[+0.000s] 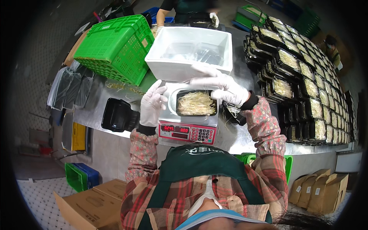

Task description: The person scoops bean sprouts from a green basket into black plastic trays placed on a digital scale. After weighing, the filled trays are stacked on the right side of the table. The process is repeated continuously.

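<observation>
A black plastic tray (178,112) filled with pale bean sprouts (196,103) rests on the platform of a digital scale (207,133) with a red front panel. My left hand (152,104), in a white glove, is raised at the left side of the scale, fingers partly bent and apart, with nothing visible in it. Over the tray's far right corner is my gloved right hand (226,87). Its fingers stretch leftward, slightly blurred, and it seems to hold nothing. Loose sprouts (232,109) lie in a dark container to the right of the scale.
Empty black trays (117,114) sit left of the scale. Beyond it stands a white foam box (188,69) with clear lids inside, beside a green crate (115,46). Stacked packed trays (285,88) fill the right. Across the table, a person's gloved hand (214,19) shows.
</observation>
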Action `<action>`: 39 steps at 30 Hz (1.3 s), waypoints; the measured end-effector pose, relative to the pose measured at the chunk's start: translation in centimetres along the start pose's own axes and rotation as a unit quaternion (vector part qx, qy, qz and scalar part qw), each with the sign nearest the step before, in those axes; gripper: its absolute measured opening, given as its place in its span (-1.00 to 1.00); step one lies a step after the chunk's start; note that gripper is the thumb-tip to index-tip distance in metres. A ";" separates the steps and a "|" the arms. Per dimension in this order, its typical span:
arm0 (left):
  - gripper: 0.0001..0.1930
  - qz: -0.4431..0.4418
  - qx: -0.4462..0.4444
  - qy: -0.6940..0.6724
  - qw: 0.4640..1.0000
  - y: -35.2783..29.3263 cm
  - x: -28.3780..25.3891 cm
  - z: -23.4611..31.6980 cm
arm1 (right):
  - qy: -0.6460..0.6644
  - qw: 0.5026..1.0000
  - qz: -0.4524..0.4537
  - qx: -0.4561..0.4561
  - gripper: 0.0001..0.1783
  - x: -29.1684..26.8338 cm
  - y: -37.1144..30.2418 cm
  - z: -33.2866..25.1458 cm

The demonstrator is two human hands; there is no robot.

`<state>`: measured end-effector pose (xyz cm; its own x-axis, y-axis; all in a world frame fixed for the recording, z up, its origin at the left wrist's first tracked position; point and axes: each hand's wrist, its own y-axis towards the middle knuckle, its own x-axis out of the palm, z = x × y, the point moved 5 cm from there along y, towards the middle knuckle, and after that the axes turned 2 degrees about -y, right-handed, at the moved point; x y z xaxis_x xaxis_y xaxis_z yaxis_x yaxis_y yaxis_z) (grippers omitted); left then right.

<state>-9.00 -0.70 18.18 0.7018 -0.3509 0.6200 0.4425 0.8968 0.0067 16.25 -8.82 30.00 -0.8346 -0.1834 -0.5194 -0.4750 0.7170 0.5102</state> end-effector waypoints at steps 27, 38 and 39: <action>-0.77 0.108 -0.062 0.152 0.980 7.8 -9.1 -15.7 | 0.210 0.799 0.372 0.423 -0.78 9.2 -15.4 24.4; -0.88 0.110 -0.217 0.000 0.970 -2.8 -6.7 -14.6 | 0.484 0.716 0.291 0.411 -0.85 11.9 -19.5 16.5; -0.90 0.114 -0.204 0.014 0.972 -2.7 -7.1 -15.0 | 0.475 0.718 0.297 0.412 -0.85 12.2 -19.6 16.8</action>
<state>-6.81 -4.67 2.02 0.8198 -0.1674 0.5476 0.4544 0.7721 -0.4443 20.07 -13.82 2.21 -0.8210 0.2244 0.5250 0.0438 0.9416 -0.3338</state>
